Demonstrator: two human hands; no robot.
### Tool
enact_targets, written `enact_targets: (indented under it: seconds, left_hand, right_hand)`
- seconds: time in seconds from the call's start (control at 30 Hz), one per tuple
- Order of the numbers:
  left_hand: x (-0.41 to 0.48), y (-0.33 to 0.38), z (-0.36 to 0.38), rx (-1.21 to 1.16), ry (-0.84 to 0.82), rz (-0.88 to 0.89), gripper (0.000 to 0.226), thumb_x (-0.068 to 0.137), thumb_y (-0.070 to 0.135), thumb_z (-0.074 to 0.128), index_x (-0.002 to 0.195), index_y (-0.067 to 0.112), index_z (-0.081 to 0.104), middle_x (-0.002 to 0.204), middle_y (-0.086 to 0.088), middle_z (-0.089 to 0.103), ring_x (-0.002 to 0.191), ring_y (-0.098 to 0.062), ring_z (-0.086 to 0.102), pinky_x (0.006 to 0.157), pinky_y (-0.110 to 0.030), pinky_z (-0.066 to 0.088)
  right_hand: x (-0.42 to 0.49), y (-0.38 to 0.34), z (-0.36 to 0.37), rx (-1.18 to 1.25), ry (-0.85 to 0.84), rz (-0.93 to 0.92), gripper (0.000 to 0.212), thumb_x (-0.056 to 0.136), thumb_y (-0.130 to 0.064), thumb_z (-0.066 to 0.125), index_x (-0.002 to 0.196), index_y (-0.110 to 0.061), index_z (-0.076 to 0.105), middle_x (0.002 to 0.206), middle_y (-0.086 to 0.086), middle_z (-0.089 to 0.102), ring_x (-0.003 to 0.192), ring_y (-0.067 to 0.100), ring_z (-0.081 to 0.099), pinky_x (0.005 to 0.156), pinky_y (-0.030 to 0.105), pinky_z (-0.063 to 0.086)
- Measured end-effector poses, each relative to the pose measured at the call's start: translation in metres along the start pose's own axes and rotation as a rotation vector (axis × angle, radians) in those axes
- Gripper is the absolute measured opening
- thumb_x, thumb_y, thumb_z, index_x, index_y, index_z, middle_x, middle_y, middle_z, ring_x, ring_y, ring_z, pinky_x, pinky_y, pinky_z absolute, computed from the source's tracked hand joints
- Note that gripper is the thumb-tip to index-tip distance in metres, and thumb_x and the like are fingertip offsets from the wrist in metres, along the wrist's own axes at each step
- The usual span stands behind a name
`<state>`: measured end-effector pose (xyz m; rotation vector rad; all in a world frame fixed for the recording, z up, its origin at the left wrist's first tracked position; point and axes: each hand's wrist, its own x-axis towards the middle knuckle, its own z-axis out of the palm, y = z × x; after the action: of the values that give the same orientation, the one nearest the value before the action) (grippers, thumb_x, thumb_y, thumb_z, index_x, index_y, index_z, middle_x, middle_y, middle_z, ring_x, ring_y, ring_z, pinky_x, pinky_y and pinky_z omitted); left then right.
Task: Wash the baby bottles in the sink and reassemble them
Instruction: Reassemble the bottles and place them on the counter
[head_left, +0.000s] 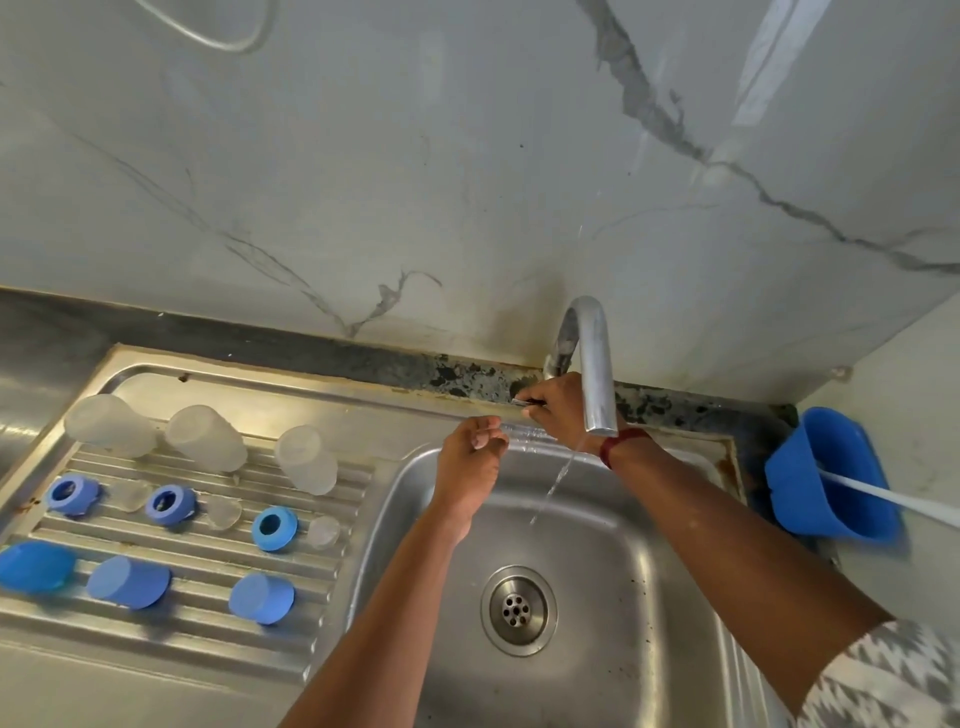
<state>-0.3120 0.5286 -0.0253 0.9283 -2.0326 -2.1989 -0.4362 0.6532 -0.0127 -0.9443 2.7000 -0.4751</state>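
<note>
Head cam: R hand (563, 410), half behind spout (596, 374), pinches tap lever (523, 401); L hand (470, 460) curled, contents unclear

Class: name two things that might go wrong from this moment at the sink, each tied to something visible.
The right hand grips the tap lever while water runs; a sudden turn may splash over the drainboard. The nearest clear bottle sits close to the basin; a swinging arm could knock it in.
</note>
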Motion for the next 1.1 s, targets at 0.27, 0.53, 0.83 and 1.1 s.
enact_targets:
  seconds: [0.27, 0.53, 0.83, 1.1]
  left_hand:
    - [-0.003, 0.005, -0.001, -0.001, -0.001, 0.025, 0.019, 0.091, 0.008, 0.064, 0.104, 0.022, 0.066, 0.099, 0.003, 0.070, 0.097, -0.014, 0.064, 0.091, -0.036, 0.049]
    - [-0.014, 0.004, -0.007, 0.035, -0.001, 0.039, 0.005, 0.091, 0.015, 0.064, 0.091, 0.020, 0.065, 0.094, 0.004, 0.069, 0.100, -0.017, 0.065, 0.098, -0.047, 0.050]
    - [-0.057, -0.027, -0.016, 0.053, 0.033, -0.047, 0.017, 0.087, 0.027, 0.064, 0.084, 0.010, 0.062, 0.072, 0.005, 0.059, 0.076, -0.017, 0.054, 0.072, -0.037, 0.045]
    - [-0.120, -0.046, -0.048, 0.054, 0.063, -0.079, 0.008, 0.088, 0.014, 0.064, 0.086, 0.019, 0.071, 0.079, 0.002, 0.070, 0.084, -0.019, 0.065, 0.082, -0.042, 0.052]
  right_hand:
    - [-0.021, 0.009, -0.006, 0.632, 0.221, 0.246, 0.023, 0.069, -0.049, 0.083, 0.075, -0.031, 0.069, 0.076, -0.015, 0.070, 0.070, -0.002, 0.065, 0.073, 0.025, 0.055]
    - [-0.058, -0.018, -0.007, 1.023, 0.354, 0.400, 0.021, 0.084, -0.009, 0.075, 0.095, -0.025, 0.069, 0.103, 0.009, 0.071, 0.078, 0.017, 0.065, 0.067, 0.029, 0.056]
    - [-0.135, -0.032, 0.047, 1.080, 0.411, 0.672, 0.010, 0.089, -0.026, 0.071, 0.083, -0.017, 0.072, 0.083, 0.002, 0.075, 0.079, 0.015, 0.066, 0.074, 0.028, 0.053]
    - [-0.178, -0.102, 0.089, 1.043, 0.290, 0.565, 0.030, 0.086, -0.031, 0.075, 0.067, -0.008, 0.071, 0.067, 0.005, 0.072, 0.060, 0.011, 0.064, 0.061, 0.027, 0.052]
